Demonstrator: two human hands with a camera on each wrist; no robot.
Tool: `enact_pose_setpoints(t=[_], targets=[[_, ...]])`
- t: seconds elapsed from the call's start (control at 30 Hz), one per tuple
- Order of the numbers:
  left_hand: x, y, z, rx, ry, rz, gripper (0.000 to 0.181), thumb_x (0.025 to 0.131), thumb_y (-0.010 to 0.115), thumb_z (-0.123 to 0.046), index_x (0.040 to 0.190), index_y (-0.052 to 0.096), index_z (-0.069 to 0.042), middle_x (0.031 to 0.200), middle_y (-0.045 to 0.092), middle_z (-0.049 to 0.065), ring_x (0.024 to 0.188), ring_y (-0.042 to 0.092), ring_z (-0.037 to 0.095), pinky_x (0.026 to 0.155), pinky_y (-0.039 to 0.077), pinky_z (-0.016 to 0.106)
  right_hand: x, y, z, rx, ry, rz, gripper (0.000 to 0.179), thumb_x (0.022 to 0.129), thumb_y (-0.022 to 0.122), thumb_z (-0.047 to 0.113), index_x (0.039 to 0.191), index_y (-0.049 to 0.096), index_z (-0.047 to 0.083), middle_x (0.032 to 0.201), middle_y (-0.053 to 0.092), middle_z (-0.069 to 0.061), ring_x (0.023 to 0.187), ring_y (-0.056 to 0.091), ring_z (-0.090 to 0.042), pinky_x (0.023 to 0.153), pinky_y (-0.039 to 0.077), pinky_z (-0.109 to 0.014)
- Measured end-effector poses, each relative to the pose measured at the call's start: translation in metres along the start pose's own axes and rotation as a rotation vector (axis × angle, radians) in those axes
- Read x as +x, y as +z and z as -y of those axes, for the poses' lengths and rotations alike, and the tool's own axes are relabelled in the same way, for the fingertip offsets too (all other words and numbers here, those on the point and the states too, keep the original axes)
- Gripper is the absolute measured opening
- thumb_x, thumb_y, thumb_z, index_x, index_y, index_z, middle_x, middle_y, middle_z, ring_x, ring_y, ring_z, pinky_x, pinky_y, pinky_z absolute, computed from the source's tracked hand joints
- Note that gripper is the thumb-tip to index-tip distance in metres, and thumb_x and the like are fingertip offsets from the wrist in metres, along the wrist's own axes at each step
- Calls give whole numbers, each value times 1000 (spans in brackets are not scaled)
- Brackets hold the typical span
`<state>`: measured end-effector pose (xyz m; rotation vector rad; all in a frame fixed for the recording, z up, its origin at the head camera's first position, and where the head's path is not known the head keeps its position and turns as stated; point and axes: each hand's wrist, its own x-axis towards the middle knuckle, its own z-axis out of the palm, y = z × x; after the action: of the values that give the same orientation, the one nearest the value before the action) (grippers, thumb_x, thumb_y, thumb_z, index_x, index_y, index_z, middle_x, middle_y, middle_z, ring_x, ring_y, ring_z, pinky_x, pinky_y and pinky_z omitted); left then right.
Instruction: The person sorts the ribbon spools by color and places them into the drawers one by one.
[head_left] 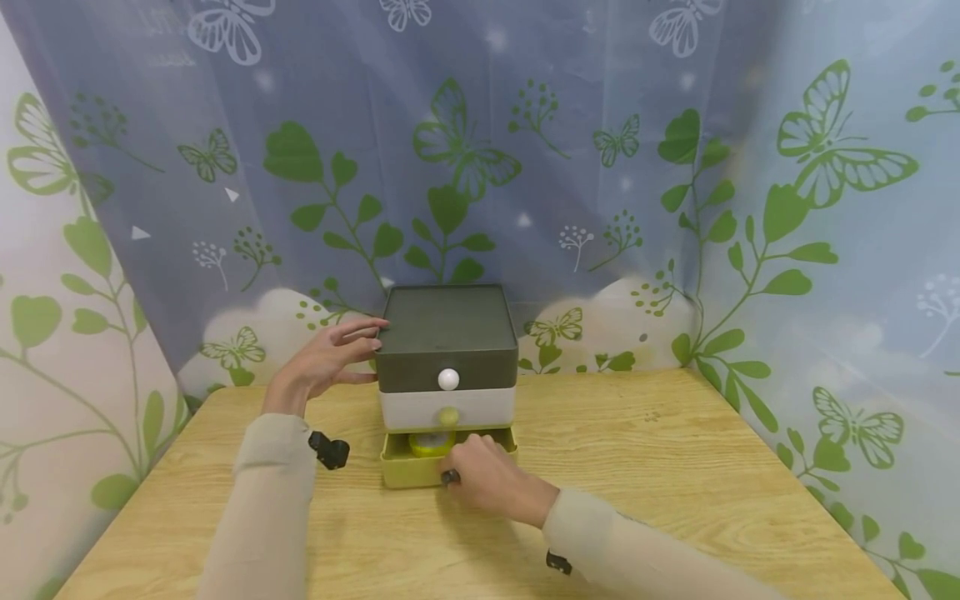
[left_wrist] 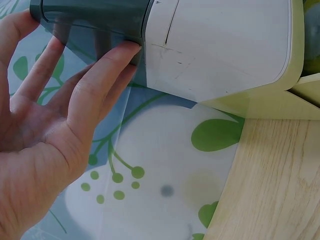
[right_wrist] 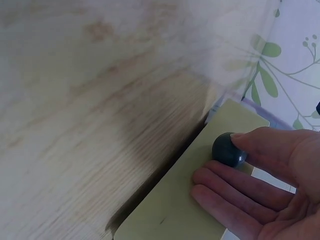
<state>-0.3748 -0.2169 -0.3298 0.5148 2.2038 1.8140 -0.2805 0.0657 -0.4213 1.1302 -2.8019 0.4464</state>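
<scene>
A small three-tier drawer box [head_left: 447,321] stands on the table, dark green on top, white in the middle and yellow-green below. Its bottom drawer [head_left: 408,477] is pulled partway out. Inside lies a round yellow thing [head_left: 424,451] with a greyish middle, partly hidden; its kind is unclear. My right hand [head_left: 491,479] pinches the dark round knob [right_wrist: 228,150] on that drawer's front between thumb and fingers. Against the left side of the dark top tier rest the spread fingertips of my left hand [left_wrist: 60,120], without curling round it.
Above the open drawer, the closed upper drawers carry a white knob [head_left: 448,379] and a yellow-green knob [head_left: 448,416]. Wood-grain table [head_left: 637,467] extends on both sides. A curtain [head_left: 480,100] printed with butterflies and leaves hangs close behind the box.
</scene>
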Motion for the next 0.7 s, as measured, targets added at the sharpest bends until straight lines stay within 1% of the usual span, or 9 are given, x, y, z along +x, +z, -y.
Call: enact_pose_setpoints(t=[0.03, 0.13, 0.2, 0.27, 0.4, 0.5, 0.6, 0.7], targets=[[0, 0, 0, 0, 0, -1, 57, 108, 57, -23, 160, 36, -9, 173, 14, 17, 156, 24, 46, 109, 55, 54, 1, 0, -1, -6, 6, -2, 16, 88, 68, -3, 85, 79, 8, 53, 30, 10, 42, 17, 1, 36, 13, -10], [0, 0, 0, -1, 4, 2, 58, 108, 57, -24, 160, 36, -9, 173, 14, 17, 156, 23, 46, 109, 55, 54, 4, 0, -3, -26, 15, -8, 14, 90, 71, 0, 91, 81, 10, 55, 33, 9, 43, 18, -1, 37, 14, -11], [0, 0, 0, -2, 5, 3, 58, 108, 57, -24, 160, 36, -9, 173, 14, 17, 156, 23, 46, 109, 55, 54, 6, 0, -4, -33, 17, -15, 13, 90, 72, 1, 87, 80, 11, 56, 32, 9, 45, 19, -1, 38, 14, -12], [0, 0, 0, -3, 5, 5, 58, 108, 57, -23, 160, 35, -9, 173, 14, 17, 156, 22, 46, 109, 55, 54, 9, 0, -6, -34, 17, -16, 16, 90, 72, 0, 79, 74, 11, 57, 27, 8, 47, 20, -2, 40, 14, -13], [0, -1, 1, -2, 2, 5, 57, 108, 56, -22, 160, 35, -9, 173, 13, 18, 156, 22, 46, 109, 55, 54, 13, 1, -9, -42, 28, -22, 20, 89, 70, -1, 75, 69, 13, 59, 27, 8, 50, 23, -3, 41, 16, -14], [0, 0, 0, -2, 3, 10, 58, 108, 56, -23, 160, 35, -9, 173, 12, 18, 157, 21, 46, 109, 55, 53, 16, 3, -11, -48, 37, -28, 17, 89, 71, -1, 79, 73, 12, 60, 32, 8, 49, 25, -3, 41, 17, -13], [0, 0, 0, -3, 1, 11, 59, 108, 57, -24, 160, 35, -10, 173, 12, 18, 157, 21, 46, 109, 55, 54, 19, 4, -13, -49, 36, -31, 13, 90, 72, -1, 87, 78, 10, 59, 37, 7, 47, 24, -2, 40, 17, -13], [0, 0, 0, 0, 1, 11, 59, 108, 58, -25, 160, 35, -10, 173, 12, 18, 157, 20, 46, 109, 55, 54, 22, 5, -16, -36, 34, -38, 16, 89, 72, -2, 96, 82, 9, 59, 39, 6, 45, 21, -1, 39, 16, -12]])
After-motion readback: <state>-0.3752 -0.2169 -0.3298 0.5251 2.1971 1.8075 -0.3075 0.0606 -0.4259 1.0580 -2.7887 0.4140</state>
